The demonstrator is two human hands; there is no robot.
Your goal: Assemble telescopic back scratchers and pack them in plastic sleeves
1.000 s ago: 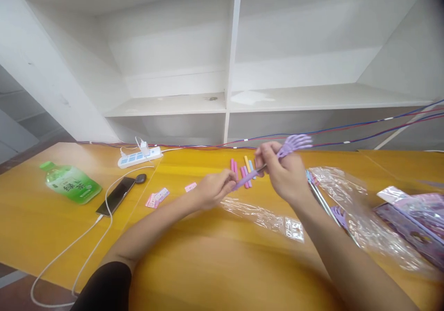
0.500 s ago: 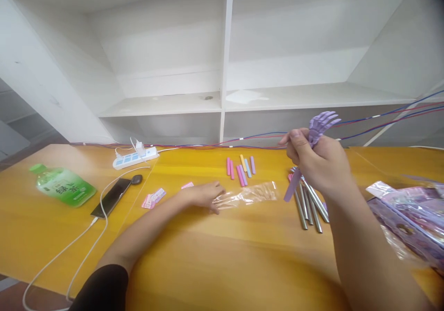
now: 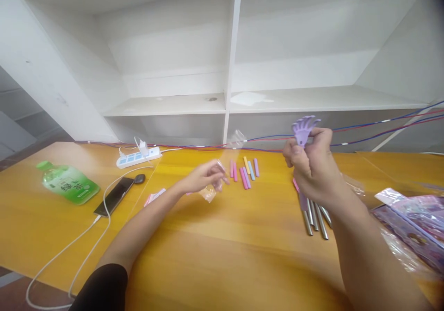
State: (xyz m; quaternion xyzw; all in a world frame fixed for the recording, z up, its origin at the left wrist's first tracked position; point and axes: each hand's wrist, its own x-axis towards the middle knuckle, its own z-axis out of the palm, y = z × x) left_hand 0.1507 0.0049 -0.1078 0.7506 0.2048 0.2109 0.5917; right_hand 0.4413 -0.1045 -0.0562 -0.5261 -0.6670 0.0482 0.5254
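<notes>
My right hand (image 3: 317, 167) is closed around a purple back scratcher (image 3: 302, 130), its claw-shaped head pointing up and a flat purple end showing below the fist. Below that hand, several silver metal tubes (image 3: 317, 220) lie on the table, partly covered by my wrist. My left hand (image 3: 206, 177) has its fingers closed on a clear plastic sleeve (image 3: 208, 193); one end rises behind the fingers and the other hangs below the palm. Just right of it lie several coloured sticks (image 3: 244, 177) in pink, yellow, blue and purple.
Small pink-and-white cards (image 3: 154, 196) lie beside my left forearm. Further left are a green bottle (image 3: 71, 183), a phone (image 3: 114, 196) on a white cable and a power strip (image 3: 138, 157). Plastic-wrapped packages (image 3: 414, 216) lie at the right. White shelving (image 3: 229, 70) stands behind the table.
My left hand has lifted the plastic sleeve, which lay stretched out on the table. My right hand has turned, so the back scratcher's head now stands more upright and further left.
</notes>
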